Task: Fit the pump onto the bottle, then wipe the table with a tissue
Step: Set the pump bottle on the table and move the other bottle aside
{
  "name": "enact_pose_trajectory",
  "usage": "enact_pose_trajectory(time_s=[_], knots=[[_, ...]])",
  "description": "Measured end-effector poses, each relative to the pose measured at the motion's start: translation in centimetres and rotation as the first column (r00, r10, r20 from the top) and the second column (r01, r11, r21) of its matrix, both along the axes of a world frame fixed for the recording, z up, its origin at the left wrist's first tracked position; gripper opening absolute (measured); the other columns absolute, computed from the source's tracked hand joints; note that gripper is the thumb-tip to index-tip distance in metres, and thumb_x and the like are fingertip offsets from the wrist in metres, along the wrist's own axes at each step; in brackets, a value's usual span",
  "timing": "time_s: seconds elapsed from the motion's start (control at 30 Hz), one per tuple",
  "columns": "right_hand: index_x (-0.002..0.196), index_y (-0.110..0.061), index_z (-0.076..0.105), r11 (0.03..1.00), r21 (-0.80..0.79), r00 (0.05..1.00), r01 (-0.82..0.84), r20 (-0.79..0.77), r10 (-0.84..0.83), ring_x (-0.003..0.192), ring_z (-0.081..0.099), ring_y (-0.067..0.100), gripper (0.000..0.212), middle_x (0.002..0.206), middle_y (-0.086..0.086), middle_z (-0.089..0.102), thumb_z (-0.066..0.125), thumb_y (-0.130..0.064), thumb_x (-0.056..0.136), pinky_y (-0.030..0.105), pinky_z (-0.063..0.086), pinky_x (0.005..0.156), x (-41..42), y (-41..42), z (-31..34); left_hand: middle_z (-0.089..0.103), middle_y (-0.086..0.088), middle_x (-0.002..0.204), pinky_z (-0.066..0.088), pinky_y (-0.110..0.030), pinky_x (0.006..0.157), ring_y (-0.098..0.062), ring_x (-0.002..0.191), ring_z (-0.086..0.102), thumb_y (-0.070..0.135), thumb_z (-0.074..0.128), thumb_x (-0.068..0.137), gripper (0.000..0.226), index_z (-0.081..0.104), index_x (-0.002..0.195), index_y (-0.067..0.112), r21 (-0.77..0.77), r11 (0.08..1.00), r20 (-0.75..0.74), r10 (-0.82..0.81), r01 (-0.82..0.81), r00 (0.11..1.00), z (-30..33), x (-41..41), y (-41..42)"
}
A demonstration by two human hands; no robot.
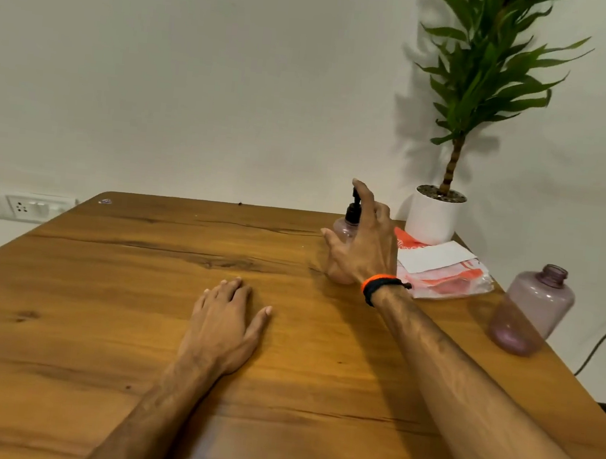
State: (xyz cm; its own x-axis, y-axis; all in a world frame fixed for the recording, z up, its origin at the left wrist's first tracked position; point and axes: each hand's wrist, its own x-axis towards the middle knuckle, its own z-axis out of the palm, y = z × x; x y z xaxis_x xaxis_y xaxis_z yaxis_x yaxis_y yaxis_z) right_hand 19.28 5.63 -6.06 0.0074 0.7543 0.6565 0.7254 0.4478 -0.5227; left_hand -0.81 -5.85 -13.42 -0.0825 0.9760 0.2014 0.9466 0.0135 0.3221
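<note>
Pale purple bottle [342,229], black pump [353,208], orange-black wristband [378,285].

Wooden table [101,283]: two bottles [530,309], tissue pack [446,274], plant pot [433,217].

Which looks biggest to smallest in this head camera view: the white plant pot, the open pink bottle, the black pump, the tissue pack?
1. Open pink bottle, though it sits nearer the camera, which inflates it.
2. Tissue pack and white plant pot look about alike; I won't rank them.
3. Black pump, clearly smallest, partly hidden by the right hand.

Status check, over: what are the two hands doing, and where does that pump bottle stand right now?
Right hand open, reaching around bottle, black pump already on. Left hand flat on table. Tissue pack untouched; nothing blocking.
</note>
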Motion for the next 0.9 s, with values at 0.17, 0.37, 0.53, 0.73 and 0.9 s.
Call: enact_pose_trajectory(time_s=[0.17, 0.37, 0.53, 0.73, 0.9], knots=[[0.143, -0.042, 0.018, 0.997, 0.074, 0.999, -0.014, -0.05, 0.018, 0.088, 0.046, 0.013, 0.102, 0.101, -0.002, 0.048, 0.084, -0.035, 0.066, 0.03, 0.046, 0.072, -0.7, 0.9, -1.3, 0.03, -0.003, 0.158, 0.017, -0.042, 0.122, -0.02, 0.147, 0.024, 0.061, 0.03, 0.095, 0.066, 0.04, 0.146, 0.019, 0.004, 1.0, -0.003, -0.005, 0.005, 1.0, 0.1, 0.1, 0.0], [0.147, -0.044, 0.007, 0.995, 0.055, 0.994, -0.08, -0.065, 0.083, 0.097, 0.056, 0.022, 0.111, 0.127, 0.008, 0.054, 0.078, -0.014, 0.067, 0.035, 0.052, 0.077, -0.5, 1.2, -1.7, 0.03, -0.003, 0.158, 0.017, -0.042, 0.122, -0.02, 0.147, 0.024, 0.061, 0.031, 0.095, 0.065, 0.039, 0.146, 0.02, 0.007, 1.0, 0.01, -0.031, 0.031, 0.999, 0.0, -0.2, 0.0], [0.14, -0.05, 0.012, 0.956, 0.025, 0.951, -0.292, -0.097, 0.293, 0.078, 0.064, 0.018, 0.103, 0.103, 0.002, 0.06, 0.075, -0.013, 0.068, 0.025, 0.056, 0.065, 0.7, 0.7, -1.6, 0.031, -0.003, 0.158, 0.018, -0.042, 0.122, -0.02, 0.146, 0.025, 0.062, 0.03, 0.095, 0.067, 0.04, 0.146, 0.02, 0.008, 0.999, 0.005, -0.034, 0.034, 0.999, -0.2, -0.4, 0.1], [0.138, -0.048, 0.018, 0.857, -0.01, 0.85, -0.516, -0.133, 0.51, 0.1, 0.058, -0.007, 0.104, 0.105, 0.002, 0.064, 0.079, -0.012, 0.062, 0.0, 0.043, 0.076, 3.2, -1.9, -1.6, 0.033, -0.004, 0.157, 0.019, -0.042, 0.121, -0.021, 0.146, 0.027, 0.063, 0.029, 0.094, 0.068, 0.042, 0.145, 0.019, 0.005, 1.0, -0.01, -0.021, 0.021, 1.0, -0.3, -0.4, 0.2], [0.141, -0.038, 0.022, 0.791, -0.024, 0.784, -0.611, -0.154, 0.601, 0.097, 0.066, 0.011, 0.1, 0.1, -0.001, 0.067, 0.078, -0.013, 0.061, 0.016, 0.053, 0.081, 4.7, -5.2, -1.4, 0.037, -0.007, 0.155, 0.022, -0.044, 0.12, -0.024, 0.144, 0.03, 0.059, 0.034, 0.095, 0.065, 0.046, 0.142, 0.016, -0.006, 1.0, -0.018, -0.003, 0.003, 1.0, 0.1, -0.1, 0.0]])
